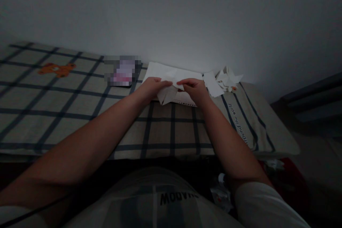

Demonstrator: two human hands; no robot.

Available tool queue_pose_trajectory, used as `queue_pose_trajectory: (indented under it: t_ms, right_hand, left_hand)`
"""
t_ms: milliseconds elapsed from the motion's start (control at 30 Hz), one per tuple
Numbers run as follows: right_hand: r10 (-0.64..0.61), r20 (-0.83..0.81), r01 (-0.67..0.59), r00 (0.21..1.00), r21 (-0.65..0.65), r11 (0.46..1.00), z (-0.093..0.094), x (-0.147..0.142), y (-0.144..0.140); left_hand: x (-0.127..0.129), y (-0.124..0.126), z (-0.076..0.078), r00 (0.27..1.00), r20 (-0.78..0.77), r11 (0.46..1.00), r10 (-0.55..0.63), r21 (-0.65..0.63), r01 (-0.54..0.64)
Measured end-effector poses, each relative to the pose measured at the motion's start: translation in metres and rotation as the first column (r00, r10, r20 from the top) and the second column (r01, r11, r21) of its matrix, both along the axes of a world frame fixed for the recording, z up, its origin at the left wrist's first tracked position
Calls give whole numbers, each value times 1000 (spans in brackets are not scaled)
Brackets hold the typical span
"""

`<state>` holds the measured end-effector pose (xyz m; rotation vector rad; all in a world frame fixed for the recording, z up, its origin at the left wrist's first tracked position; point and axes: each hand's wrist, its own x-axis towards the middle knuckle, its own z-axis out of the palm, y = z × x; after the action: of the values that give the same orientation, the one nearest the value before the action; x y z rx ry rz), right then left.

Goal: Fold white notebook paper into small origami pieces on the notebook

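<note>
Folded paper (167,94), both hands pinching, near bed edge

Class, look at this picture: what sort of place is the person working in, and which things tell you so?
Probably a bedroom: a checked bedsheet with a bear print lies against a plain wall, and both hands fold white paper on it.

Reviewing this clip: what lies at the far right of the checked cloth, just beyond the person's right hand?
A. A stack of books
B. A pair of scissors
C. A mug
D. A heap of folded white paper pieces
D: a heap of folded white paper pieces lies by the wall, just right of the right hand, while both hands, the left hand too, pinch a folded white paper over the checked cloth.
</note>
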<state>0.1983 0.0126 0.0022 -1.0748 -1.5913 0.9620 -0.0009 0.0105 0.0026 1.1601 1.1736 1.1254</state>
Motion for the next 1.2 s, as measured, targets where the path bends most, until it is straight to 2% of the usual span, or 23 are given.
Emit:
queue_pose_trajectory:
  t_ms: [100,200,333,400,567,667,900,1033,1133,1200]
  right_hand:
    - [-10,23,10,1000,19,1000,2,1,0]
    - [-18,-13,18,1000,-11,1000,2,1,1]
    - [-29,-138,9,990,-148,989,0,-1,4]
    - [-9,-88,-6,996,-171,985,0,-2,4]
    - [-2,80,13,997,-146,989,2,-2,-1]
    - [-14,93,27,996,-137,990,1,-2,-1]
    - [73,101,-66,992,-72,995,-8,3,4]
    - [89,74,-81,993,-110,991,-9,2,4]
    - [84,62,-78,995,-97,992,-7,-1,2]
    - [99,63,-94,993,-80,992,-6,-3,0]
  left_hand:
    - [-1,-1,0,995,22,991,-101,-82,103]
    - [-1,-2,-1,994,13,992,-111,-59,111]
    - [-1,-2,-2,994,-33,994,-105,-24,105]
    - [-1,-3,0,995,-44,996,-93,-13,92]
    - [-1,-7,6,991,-106,996,-88,-43,84]
    - [-2,-7,6,991,-99,995,-90,-54,85]
    - [-4,-5,3,984,-148,995,-100,-43,95]
    - [-3,-7,7,977,-189,995,-97,-17,95]
    - [-2,-8,9,954,-298,998,-31,45,46]
    - [-2,-7,9,910,-414,994,24,111,25]
